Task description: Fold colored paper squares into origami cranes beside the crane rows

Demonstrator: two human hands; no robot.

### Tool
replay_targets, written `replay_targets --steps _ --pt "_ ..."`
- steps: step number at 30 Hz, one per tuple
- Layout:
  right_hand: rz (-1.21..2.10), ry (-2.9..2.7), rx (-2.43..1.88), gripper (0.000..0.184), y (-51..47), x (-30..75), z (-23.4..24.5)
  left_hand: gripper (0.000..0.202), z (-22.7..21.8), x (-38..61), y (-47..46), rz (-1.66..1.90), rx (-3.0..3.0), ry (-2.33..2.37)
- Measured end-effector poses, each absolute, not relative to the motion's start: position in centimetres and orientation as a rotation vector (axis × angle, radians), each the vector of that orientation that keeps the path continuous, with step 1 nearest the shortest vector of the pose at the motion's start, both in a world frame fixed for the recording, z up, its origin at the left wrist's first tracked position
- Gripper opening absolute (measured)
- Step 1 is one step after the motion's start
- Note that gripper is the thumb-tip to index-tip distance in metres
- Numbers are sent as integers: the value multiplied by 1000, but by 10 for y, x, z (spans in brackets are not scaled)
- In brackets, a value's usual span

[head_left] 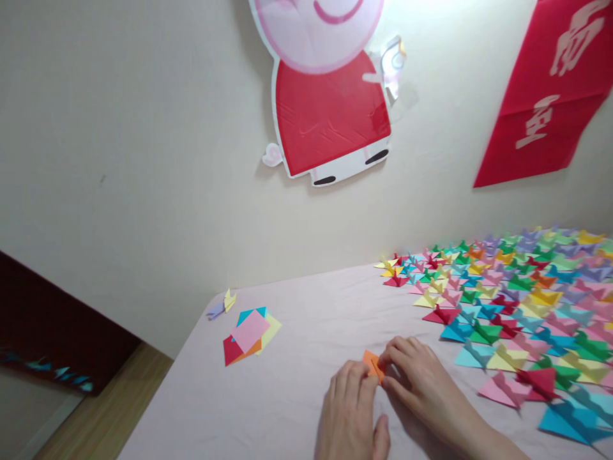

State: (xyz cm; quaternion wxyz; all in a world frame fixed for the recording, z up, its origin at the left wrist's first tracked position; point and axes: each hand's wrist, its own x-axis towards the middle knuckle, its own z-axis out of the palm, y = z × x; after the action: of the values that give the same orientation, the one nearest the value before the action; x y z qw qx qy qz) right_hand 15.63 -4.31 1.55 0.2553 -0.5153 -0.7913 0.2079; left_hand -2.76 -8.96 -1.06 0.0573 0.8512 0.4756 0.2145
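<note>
A small orange paper (371,365) lies on the pale pink table (297,390) near its front, partly folded. My left hand (352,415) rests flat beside it, fingertips pressing its lower edge. My right hand (421,383) comes in from the right, its fingers curled and pinching the paper's right side. Both hands cover part of the sheet.
A stack of coloured paper squares (249,335) lies to the left, with two small folded pieces (223,305) behind it. Several rows of folded paper figures (517,306) fill the table's right side. A cartoon pig cutout (330,89) and red banner (546,96) hang on the wall.
</note>
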Motion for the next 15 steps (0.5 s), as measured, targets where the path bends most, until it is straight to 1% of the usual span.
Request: replay_targets --steps 3,5,7,9,12,15 --pt "580 -2160 -1375 16 -47 148 12 63 -5 -34 -86 653 2618 1429" --pt "610 -2167 -1334 20 -47 146 13 65 0 -36 -84 640 2584 1434" --pt "633 -2165 -1313 17 -47 146 14 61 6 -36 -83 632 2523 1429" --pt "648 -2165 -1313 12 -47 146 15 52 12 -36 -83 627 2448 1436" --pt "658 -2165 -1299 15 -47 147 15 41 18 -35 -84 615 2368 1478" --pt "655 -2156 -1246 17 -44 148 11 42 19 -38 -83 633 2354 1508"
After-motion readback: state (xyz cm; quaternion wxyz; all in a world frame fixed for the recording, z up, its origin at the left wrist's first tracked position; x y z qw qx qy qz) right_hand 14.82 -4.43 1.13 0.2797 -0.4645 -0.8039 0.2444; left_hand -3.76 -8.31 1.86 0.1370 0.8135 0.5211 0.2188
